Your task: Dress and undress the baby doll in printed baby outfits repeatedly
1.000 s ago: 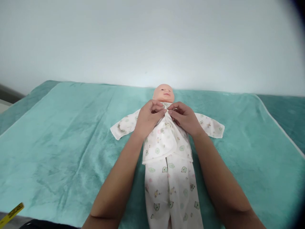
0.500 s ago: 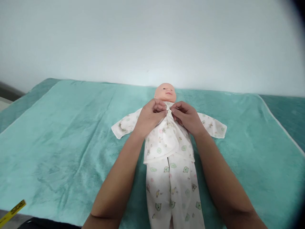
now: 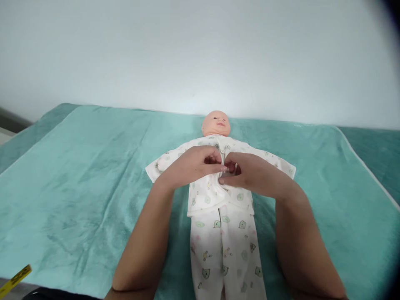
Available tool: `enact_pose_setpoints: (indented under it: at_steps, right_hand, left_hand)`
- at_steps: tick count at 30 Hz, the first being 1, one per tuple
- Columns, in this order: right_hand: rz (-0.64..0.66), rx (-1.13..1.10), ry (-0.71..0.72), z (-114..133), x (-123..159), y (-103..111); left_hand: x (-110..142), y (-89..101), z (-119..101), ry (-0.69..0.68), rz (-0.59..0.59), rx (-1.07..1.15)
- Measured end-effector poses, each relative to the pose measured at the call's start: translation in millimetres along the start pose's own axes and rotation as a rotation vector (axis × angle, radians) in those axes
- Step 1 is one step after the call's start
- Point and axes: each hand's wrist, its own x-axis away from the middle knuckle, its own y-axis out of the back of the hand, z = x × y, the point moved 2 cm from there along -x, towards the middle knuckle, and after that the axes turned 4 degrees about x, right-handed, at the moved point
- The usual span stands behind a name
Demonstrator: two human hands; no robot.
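A baby doll [image 3: 216, 123] lies on its back, head toward the wall, arms out to the sides. It wears a white printed shirt [image 3: 204, 198] and matching trousers [image 3: 208, 250]. My left hand [image 3: 200, 164] is at the middle of the chest, thumb and fingers closed on the shirt's front edge. Facing it, my right hand [image 3: 245, 171] pinches the same front opening, its thumb a little lower than my left one. A small button [image 3: 222, 152] shows just above the hands. The cloth between the fingertips is mostly hidden.
A green blanket [image 3: 93, 187] with some creases covers the surface under the doll. Behind it rises a pale wall [image 3: 187, 54]. A yellow strip with dark marks [image 3: 15, 281] lies at the lower left, near a dark object [image 3: 56, 293].
Both hands have moved down the shirt front from the collar to mid-chest. The collar and upper chest are now uncovered. My wrists have turned more sideways.
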Motion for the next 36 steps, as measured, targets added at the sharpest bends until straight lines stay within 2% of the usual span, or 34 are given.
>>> enact_pose_setpoints:
  at_steps: [4, 7, 14, 18, 22, 25, 29, 32, 36]
  right_hand:
    - [-0.074, 0.226, -0.099, 17, 2, -8]
    - [-0.106, 0.301, -0.099, 19, -1, -14]
    - [-0.043, 0.504, -0.085, 25, 4, -16]
    - [-0.050, 0.532, -0.040, 33, 8, -21]
    - [-0.092, 0.506, -0.064, 30, 4, -24]
    - [-0.115, 0.386, -0.060, 21, -2, -20]
    - [-0.030, -0.016, -0.059, 6, -5, -6]
    - [0.063, -0.325, -0.071, -1, -7, 4]
    - [0.142, -0.591, -0.039, -10, -13, 5]
  left_hand:
    - [2, -1.1, -5, -0.006, 0.109, -0.123]
    - [6, 4.2, -10, 0.017, 0.158, -0.196]
    - [18, 14.4, -16, 0.062, 0.282, -0.301]
    - [20, 11.1, -10, -0.021, 0.266, -0.345]
    - [15, 6.3, -6, -0.007, 0.207, -0.377]
    - [14, 6.1, -14, -0.010, 0.153, -0.408]
    - [17, 6.9, -27, -0.022, 0.088, -0.341]
    - [17, 4.0, -28, 0.003, 0.091, -0.210]
    - [13, -0.1, -26, 0.036, 0.128, -0.067]
